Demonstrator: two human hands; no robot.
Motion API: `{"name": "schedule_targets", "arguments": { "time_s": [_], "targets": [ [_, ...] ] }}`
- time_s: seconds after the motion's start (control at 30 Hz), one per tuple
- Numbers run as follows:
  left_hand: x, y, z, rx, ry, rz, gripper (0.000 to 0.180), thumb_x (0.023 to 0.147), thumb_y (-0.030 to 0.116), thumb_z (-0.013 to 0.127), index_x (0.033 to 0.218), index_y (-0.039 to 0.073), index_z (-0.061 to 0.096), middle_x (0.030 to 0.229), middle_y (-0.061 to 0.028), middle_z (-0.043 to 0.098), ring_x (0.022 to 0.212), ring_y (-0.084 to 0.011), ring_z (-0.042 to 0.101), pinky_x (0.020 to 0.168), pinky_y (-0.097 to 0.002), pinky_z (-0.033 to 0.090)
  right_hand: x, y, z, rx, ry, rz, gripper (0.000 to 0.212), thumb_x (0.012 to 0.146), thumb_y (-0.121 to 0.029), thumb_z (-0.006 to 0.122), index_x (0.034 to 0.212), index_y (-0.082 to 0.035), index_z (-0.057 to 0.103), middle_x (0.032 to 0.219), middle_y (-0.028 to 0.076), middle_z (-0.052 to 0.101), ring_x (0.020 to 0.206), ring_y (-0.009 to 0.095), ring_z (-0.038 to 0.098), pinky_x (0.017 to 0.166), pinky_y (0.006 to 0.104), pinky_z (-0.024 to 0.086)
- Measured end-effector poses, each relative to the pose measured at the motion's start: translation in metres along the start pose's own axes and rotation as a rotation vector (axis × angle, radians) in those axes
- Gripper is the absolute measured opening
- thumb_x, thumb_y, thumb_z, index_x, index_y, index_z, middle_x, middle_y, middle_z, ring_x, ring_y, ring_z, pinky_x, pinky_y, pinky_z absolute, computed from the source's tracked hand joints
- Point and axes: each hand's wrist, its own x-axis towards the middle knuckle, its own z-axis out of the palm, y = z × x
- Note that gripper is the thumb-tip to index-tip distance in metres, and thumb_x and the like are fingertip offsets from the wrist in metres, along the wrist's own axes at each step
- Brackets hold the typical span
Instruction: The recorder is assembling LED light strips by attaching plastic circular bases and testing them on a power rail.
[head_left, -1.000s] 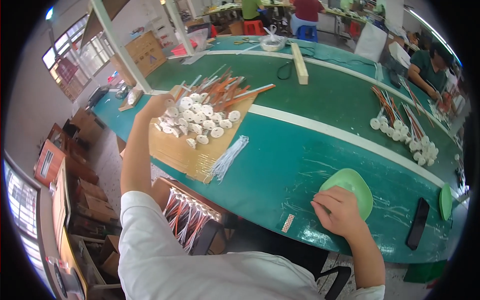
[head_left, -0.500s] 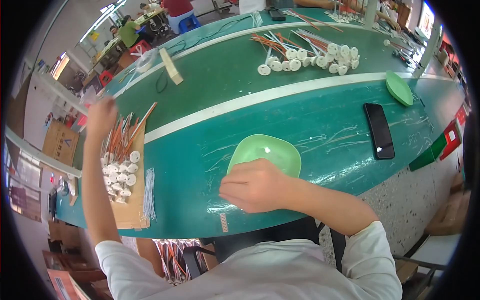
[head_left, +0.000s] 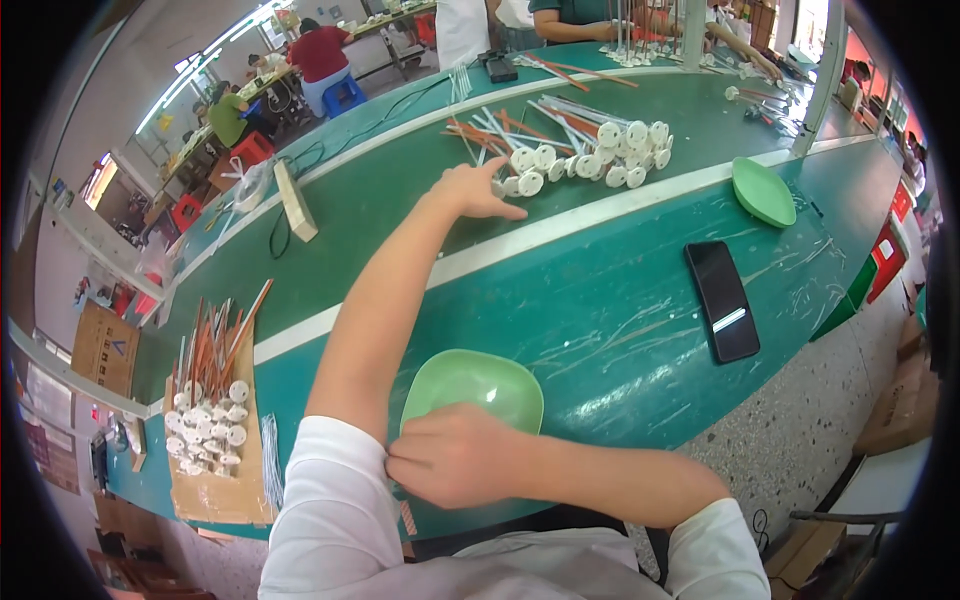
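My left hand point(head_left: 470, 190) reaches far across the bench, thumb and fingers spread, nothing held. Its fingertips are at the left edge of a pile of orange and white wired parts with round white heads point(head_left: 605, 152). Close to my body, my right hand point(head_left: 460, 456) is closed, fingers pressed together. Whatever it may hold is hidden. It overlaps the near edge of a green bowl point(head_left: 480, 375); whether it touches the bowl I cannot tell.
On the left, more white-headed parts point(head_left: 207, 425) lie on cardboard point(head_left: 222, 495) beside a bundle of pale strands point(head_left: 271, 462). A black phone point(head_left: 722, 300) and a green dish point(head_left: 763, 192) are right. A wooden block point(head_left: 295, 202) lies far left. People work beyond.
My left hand has swung from the far left to the middle pile, fingers now spread. My right hand stays closed by the bowl. The view has shifted.
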Motion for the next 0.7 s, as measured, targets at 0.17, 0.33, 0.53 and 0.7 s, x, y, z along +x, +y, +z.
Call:
{"name": "schedule_targets", "arguments": {
  "time_s": [0.17,0.33,0.53,0.7],
  "targets": [
    [0.021,0.001,-0.01,-0.184,-0.076,0.002,0.114,0.052,0.066,0.081,0.144,0.014,0.038,0.124,-0.023,0.059,0.114,-0.0381,0.058,0.103,-0.0413,0.042,0.001,0.004,-0.008,-0.051,-0.02,0.052,0.015,0.066,-0.015,0.063,0.075,-0.004,0.059,0.07,0.004,0.053,0.064,0.018,0.056,0.05,0.0303,0.047],
    [0.025,-0.01,-0.012,-0.478,-0.008,-0.046,0.113,0.053,0.061,0.083,0.143,0.01,0.038,0.137,-0.0188,0.051,0.121,-0.0327,0.055,0.102,-0.0411,0.042,0.013,0.004,-0.025,-0.145,-0.193,0.139,0.01,0.069,-0.014,0.063,0.074,-0.006,0.06,0.073,0.004,0.058,0.069,0.019,0.059,0.054,0.0304,0.05],
    [0.017,-0.025,-0.028,-0.835,-0.009,-0.266,0.084,0.074,0.049,0.076,0.14,0.01,0.043,0.134,-0.02,0.051,0.107,-0.0326,0.061,0.089,-0.0471,0.051,0.045,0.027,-0.105,-0.368,-0.453,0.208,0.01,0.069,-0.017,0.063,0.074,-0.009,0.062,0.075,0.007,0.062,0.074,0.024,0.064,0.062,0.034,0.054],
    [0.047,-0.038,-0.013,-0.954,0.07,-0.473,0.051,0.08,0.042,0.071,0.117,0.007,0.066,0.122,-0.0205,0.059,0.091,-0.0295,0.068,0.077,-0.036,0.058,0.066,0.176,-0.246,-0.757,-0.225,0.729,0.023,0.08,-0.024,0.07,0.074,-0.002,0.069,0.065,0.009,0.065,0.059,0.022,0.063,0.058,0.0341,0.049]
  ]
}}
